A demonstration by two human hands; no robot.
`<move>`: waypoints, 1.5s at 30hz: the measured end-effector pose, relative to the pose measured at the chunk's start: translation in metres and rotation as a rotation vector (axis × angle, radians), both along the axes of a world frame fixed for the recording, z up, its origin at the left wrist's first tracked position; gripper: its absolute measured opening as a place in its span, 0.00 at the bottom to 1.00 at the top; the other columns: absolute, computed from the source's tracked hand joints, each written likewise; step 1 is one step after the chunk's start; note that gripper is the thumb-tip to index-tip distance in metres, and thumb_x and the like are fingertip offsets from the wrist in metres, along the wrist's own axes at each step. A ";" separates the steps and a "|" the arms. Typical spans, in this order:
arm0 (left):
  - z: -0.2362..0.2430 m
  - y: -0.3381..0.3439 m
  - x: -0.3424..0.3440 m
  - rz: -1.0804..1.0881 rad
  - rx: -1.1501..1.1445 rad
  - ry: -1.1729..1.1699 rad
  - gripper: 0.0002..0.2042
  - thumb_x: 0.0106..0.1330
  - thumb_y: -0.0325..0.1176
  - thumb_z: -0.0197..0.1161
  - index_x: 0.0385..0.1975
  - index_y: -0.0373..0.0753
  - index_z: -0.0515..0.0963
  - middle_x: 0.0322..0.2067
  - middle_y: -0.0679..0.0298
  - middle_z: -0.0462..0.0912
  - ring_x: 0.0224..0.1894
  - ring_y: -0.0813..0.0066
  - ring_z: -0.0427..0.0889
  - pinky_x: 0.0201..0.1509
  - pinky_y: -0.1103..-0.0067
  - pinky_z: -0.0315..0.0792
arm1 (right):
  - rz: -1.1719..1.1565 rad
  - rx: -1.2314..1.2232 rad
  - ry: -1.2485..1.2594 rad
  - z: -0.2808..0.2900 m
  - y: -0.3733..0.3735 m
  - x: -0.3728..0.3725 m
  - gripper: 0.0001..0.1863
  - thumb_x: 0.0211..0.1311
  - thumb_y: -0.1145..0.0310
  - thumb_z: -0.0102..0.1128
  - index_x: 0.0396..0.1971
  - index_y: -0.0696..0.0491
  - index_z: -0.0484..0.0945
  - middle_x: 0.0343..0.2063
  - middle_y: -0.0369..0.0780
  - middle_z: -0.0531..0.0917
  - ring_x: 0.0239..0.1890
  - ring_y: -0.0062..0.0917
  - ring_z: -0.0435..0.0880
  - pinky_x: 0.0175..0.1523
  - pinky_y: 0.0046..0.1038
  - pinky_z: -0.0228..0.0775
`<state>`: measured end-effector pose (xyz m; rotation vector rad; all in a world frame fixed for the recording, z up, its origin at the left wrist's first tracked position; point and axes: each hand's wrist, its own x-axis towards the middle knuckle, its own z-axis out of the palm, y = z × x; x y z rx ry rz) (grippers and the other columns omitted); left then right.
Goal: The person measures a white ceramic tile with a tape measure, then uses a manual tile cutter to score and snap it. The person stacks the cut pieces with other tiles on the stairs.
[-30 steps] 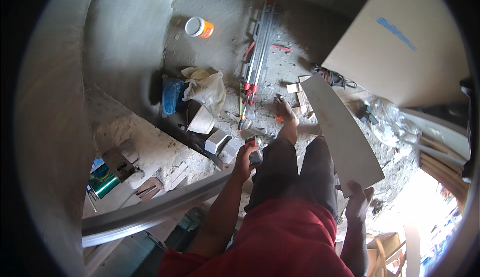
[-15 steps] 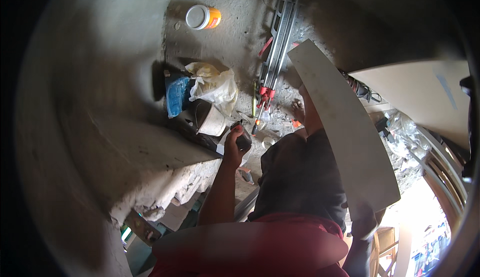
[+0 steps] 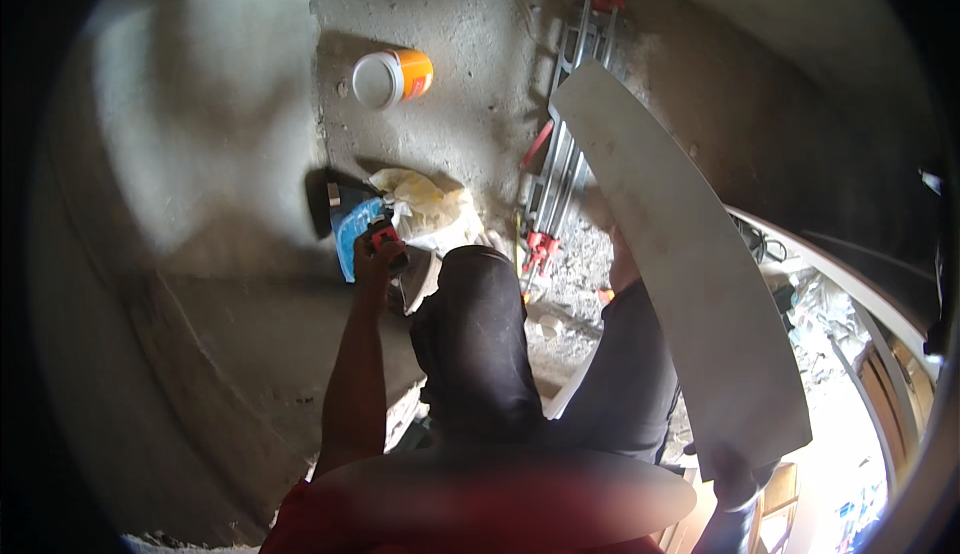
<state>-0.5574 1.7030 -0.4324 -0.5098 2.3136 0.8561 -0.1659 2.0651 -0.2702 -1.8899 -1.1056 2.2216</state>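
Observation:
My left hand is closed round a palm-sized black-and-red tool that looks like a tape measure. It is above the blue bag and beside a whitish bucket partly hidden by my knee. At the lower right, my right hand grips the near end of a long pale tile strip. The strip slants away from me to the far middle, alongside my right leg, and covers part of the leg and floor. My right fingers are partly hidden by it.
A tile cutter with red ends lies on the rough floor, partly behind the strip. An orange-and-white tub stands farther off. A crumpled plastic bag lies near the bucket. Large panels lean at right; a wall rises at left.
My left hand has moved forward and left with the tape measure, toward the blue bag. My left knee has come up into view. The tile strip stays in my right hand, shifted slightly.

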 end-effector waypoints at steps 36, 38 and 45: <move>-0.418 0.012 -0.392 -0.717 0.633 0.240 0.20 0.50 0.28 0.74 0.42 0.36 0.75 0.33 0.68 0.79 0.36 0.81 0.77 0.43 0.80 0.73 | -0.148 0.166 0.039 -0.196 -0.158 -0.164 0.28 0.44 0.75 0.63 0.49 0.66 0.70 0.32 0.52 0.82 0.28 0.43 0.85 0.30 0.41 0.82; -0.419 0.012 -0.416 -0.739 0.266 0.389 0.20 0.52 0.34 0.74 0.42 0.34 0.76 0.33 0.63 0.82 0.36 0.77 0.80 0.43 0.79 0.73 | -0.179 0.189 0.103 -0.192 -0.158 -0.161 0.28 0.44 0.75 0.64 0.49 0.66 0.69 0.32 0.52 0.82 0.29 0.43 0.85 0.30 0.42 0.82; -0.385 0.090 -0.384 -0.476 0.482 0.419 0.32 0.63 0.56 0.61 0.56 0.32 0.72 0.55 0.52 0.75 0.57 0.63 0.74 0.59 0.70 0.69 | -0.294 0.197 0.394 -0.210 -0.142 -0.177 0.28 0.44 0.76 0.64 0.50 0.66 0.69 0.33 0.53 0.81 0.29 0.43 0.85 0.30 0.42 0.82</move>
